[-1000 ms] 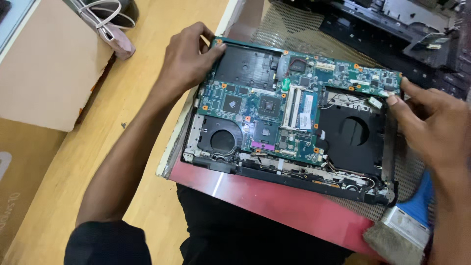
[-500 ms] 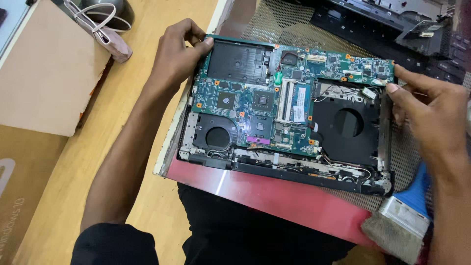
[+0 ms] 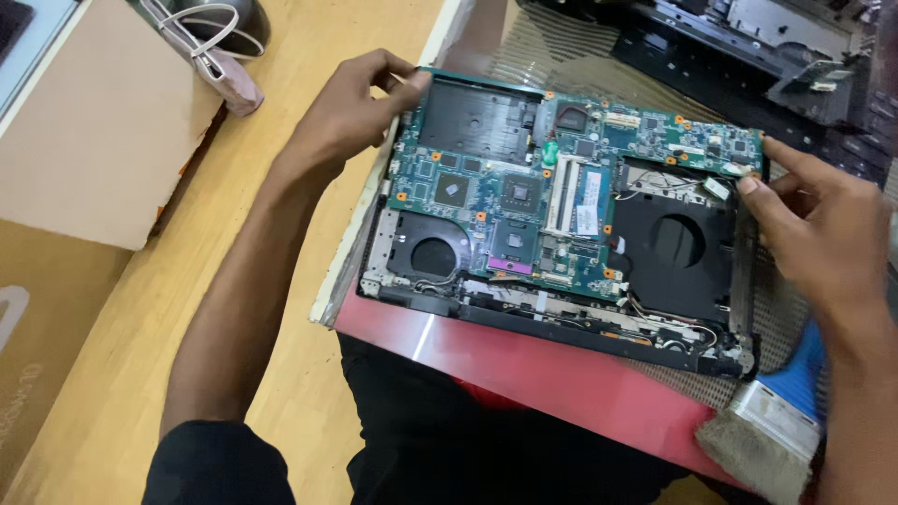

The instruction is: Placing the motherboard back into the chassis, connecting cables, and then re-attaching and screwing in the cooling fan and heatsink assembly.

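Wooden floor [image 3: 309, 187] across left half of view, pale and bare between boxes. Cardboard box [image 3: 94, 140] far left, second brown box [image 3: 37, 327] nearer. Red-topped table [image 3: 561, 383] right of centre, woven mat [image 3: 524, 56] spread over far part.

Opened laptop base [image 3: 561, 327] flat on table, near edge close to table's near edge, innards facing up. Teal-green motherboard [image 3: 524, 201] seated in chassis, spanning left to far right; two square chips near centre, memory slot just right of them. Round fan opening [image 3: 432, 254] at near left of chassis, larger black fan housing [image 3: 678, 245] at right. Loose thin wires along near edge of chassis.

Left hand [image 3: 351, 117] at far-left corner of motherboard, thumb and fingertips pinching board edge; gripping. Right hand [image 3: 823, 238] at far-right end of motherboard, index finger extended along far corner, thumb tip against board's edge; touching, grip not closed round anything, palm clear of chassis.

Dismantled black laptop parts [image 3: 748, 47] on far right, beyond chassis. Paintbrush with blue handle [image 3: 772, 416] lying on table at near right, bristles toward near edge, partly under right forearm. Dark rounded object with pale cable and pinkish plug [image 3: 220, 56] on floor, far left of left hand.
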